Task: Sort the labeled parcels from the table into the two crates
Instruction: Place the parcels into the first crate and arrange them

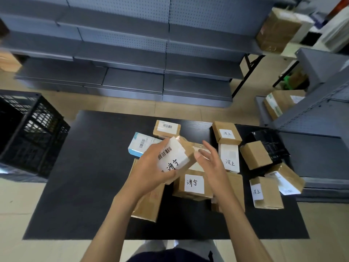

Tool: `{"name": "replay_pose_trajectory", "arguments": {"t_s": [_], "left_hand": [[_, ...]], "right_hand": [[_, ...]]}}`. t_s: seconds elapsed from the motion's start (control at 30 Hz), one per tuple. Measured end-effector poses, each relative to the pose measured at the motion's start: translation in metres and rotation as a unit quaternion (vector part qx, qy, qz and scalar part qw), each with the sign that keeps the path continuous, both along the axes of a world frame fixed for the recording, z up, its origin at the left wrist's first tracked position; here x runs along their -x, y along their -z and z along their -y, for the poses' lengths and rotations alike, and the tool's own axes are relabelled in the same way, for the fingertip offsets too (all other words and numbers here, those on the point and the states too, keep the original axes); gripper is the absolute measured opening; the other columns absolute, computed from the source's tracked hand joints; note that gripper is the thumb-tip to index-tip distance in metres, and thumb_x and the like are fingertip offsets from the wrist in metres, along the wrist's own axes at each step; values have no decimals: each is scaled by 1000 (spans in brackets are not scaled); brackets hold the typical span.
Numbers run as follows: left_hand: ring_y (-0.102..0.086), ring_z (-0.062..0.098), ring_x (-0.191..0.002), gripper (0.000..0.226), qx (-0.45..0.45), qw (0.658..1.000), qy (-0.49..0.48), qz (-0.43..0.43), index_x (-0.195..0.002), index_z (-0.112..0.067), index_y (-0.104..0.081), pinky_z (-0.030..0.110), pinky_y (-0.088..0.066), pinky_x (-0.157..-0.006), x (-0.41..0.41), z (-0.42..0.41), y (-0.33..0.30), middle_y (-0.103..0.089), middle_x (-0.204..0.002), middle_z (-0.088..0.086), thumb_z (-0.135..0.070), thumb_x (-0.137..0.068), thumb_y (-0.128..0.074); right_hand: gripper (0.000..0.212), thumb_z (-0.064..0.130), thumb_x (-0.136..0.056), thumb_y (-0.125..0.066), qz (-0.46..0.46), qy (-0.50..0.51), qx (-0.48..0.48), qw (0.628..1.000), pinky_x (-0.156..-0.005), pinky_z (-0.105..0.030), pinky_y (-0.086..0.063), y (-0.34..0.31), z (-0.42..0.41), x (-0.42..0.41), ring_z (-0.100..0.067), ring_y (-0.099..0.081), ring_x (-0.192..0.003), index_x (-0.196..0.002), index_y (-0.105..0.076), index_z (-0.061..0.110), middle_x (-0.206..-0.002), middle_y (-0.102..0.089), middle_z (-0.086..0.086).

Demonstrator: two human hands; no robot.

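Head view shows the left hand (149, 167) with its fingers (170, 173) curled round a brown parcel (176, 157), gripping it above the desk (90, 167); the parcel's white label with a barcode and handwritten characters faces up. Just beside it, the right hand (211, 165) hangs with fingers straight and spread, holding nothing, close to the parcel's right end but apparently not touching it. Under both hands lies a cluster of other parcels: a labeled box (193, 183) directly below, a flat brown box (149, 203) partly hidden by the left forearm, a blue-and-white box (139, 145) to the left, and more labeled boxes (226, 134) spreading toward the desk's right edge. A black crate (28, 133) stands on the floor, left of the desk. Grey shelving (132, 53) fills the background.
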State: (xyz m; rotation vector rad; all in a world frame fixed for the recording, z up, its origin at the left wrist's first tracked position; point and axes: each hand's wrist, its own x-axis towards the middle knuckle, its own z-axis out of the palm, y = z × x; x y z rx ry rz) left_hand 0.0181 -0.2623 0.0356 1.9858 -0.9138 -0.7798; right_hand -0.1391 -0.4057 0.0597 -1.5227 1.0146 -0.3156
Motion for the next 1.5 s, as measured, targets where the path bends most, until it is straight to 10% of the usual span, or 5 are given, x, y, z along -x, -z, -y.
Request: {"name": "replay_pose_trajectory", "arguments": {"t_s": [0.27,0.63,0.87,1.03,1.5], "left_hand": [[-40,2,-132,96,4,996,81,35,-154,-57,-23,34,-58,-93,-2,-18,0,-28,-141,-39,-55,-79,-83],[-66,6,-113,67,80,947,-222,-218,-148,-43,-43,26,-56,-80,12,-33,5,-64,-123,-24,-50,-89,-75],[-73,4,-103,30,110,931,-281,-207,-120,-34,-71,35,-64,-82,21,-38,6,-76,-114,-17,-45,-93,-72],[-73,1,-100,22,123,933,-287,-181,-116,-30,-72,21,-61,-69,22,-43,0,-77,-105,-22,-37,-95,-73],[-64,-2,-121,48,170,948,-214,-163,-135,-33,-65,17,-58,-88,29,-46,-3,-72,-123,-24,-27,-89,-79]], "right_hand": [[22,44,-91,-72,-17,4,-54,998,-96,-40,-58,-4,-7,-6,-10,-64,-112,-112,-66,47,-122,-67,7],[38,42,-86,-76,76,122,-98,985,-93,-36,-60,2,-30,1,-12,-65,-116,-123,-65,39,-122,-71,5],[67,64,-64,-73,47,55,-97,993,-99,-38,-56,13,-40,7,-11,-62,-119,-124,-62,36,-124,-70,12],[33,45,-90,-70,38,29,-56,997,-97,-34,-53,15,-38,5,-7,-65,-115,-120,-66,31,-115,-73,17],[22,35,-96,-68,81,46,-7,996,-99,-33,-54,17,-32,17,-4,-68,-111,-116,-68,25,-115,-73,15]]}}
